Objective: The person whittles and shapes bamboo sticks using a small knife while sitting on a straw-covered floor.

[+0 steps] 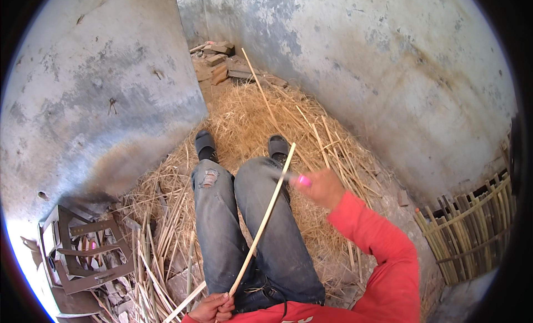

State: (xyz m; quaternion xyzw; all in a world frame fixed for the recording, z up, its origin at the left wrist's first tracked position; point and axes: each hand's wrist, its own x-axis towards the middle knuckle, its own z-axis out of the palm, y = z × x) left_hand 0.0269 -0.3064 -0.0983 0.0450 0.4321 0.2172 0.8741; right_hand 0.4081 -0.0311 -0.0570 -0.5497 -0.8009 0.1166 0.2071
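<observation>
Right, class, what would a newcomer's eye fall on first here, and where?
The bright red sleeve at lower right stands out first, with the right hand gripping a pink-handled tool. Next comes the pale strip slanting across the jeans, its lower end in the left hand. Beyond the dark slippers spread straw-coloured shavings.

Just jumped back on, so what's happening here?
A seated person's left hand grips the lower end of a pale strip, which slants up over their jeans. The right hand holds a pink-handled tool near the strip's upper part; its blurred front hides whether they touch. Straw-like shavings cover the floor around the feet.
</observation>
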